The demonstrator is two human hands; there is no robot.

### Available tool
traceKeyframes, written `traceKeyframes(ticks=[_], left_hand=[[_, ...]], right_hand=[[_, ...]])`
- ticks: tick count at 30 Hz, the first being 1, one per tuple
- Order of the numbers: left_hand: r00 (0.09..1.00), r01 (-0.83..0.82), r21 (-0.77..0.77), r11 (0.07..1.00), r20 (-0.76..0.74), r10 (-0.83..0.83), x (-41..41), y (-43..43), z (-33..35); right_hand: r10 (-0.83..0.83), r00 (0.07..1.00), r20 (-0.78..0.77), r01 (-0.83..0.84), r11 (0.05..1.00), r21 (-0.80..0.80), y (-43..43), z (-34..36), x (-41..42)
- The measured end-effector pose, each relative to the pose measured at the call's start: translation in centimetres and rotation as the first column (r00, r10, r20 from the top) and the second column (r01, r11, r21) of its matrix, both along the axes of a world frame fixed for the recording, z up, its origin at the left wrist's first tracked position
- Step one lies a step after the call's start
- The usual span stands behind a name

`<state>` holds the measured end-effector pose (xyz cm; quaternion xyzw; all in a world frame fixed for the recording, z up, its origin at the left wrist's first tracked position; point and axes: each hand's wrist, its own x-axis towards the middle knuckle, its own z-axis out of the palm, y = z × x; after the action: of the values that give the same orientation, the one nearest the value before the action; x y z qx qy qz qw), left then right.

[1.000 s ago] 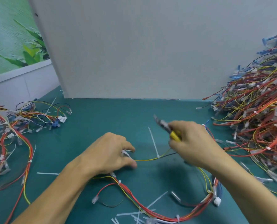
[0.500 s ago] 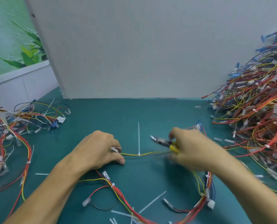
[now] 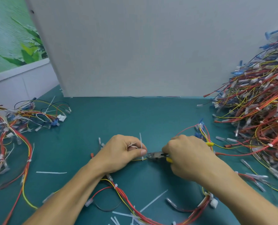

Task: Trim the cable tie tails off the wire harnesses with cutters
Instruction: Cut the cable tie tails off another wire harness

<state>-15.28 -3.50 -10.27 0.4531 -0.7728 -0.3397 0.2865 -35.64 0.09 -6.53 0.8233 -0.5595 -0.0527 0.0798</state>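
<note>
Cable tie tail stood upright against the left hand, whose curled fingers pinched the yellow wire. Right hand gripped the cutters tightly, nose just beside the tie's base

Upright white tie tail beside cutters

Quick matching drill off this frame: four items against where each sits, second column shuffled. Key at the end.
1. cutters
2. uncut tie tail
3. big harness pile
4. loose cut tail

a. lying flat on the mat
b. gripped in the right hand, tips near the tie
c. heaped at the table's right side
d. upright by the left hand, on the yellow wire it pinches

Pairs: 1-b, 2-d, 3-c, 4-a
</note>
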Motion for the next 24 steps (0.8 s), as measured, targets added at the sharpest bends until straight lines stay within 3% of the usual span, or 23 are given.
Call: traceKeyframes(ticks=[9, 14, 24], left_hand=[[1.000, -0.007, -0.022, 1.000, 0.013, 0.007, 0.1, 0.1, 0.1], [0.999, -0.024, -0.002, 1.000, -0.033, 0.024, 0.1, 0.2, 0.0], [0.994, -0.102, -0.109, 0.989, 0.013, 0.104, -0.5, 0.7, 0.0]], right_hand=[[0.009, 0.995, 0.102, -0.011, 1.000, 0.018, 0.2, -0.5, 0.9], [0.010, 0.997, 0.078, -0.013, 0.999, 0.040, 0.3, -0.5, 1.0], [0.081, 0.996, 0.032, -0.082, 0.996, 0.037, 1.1, -0.9, 1.7]])
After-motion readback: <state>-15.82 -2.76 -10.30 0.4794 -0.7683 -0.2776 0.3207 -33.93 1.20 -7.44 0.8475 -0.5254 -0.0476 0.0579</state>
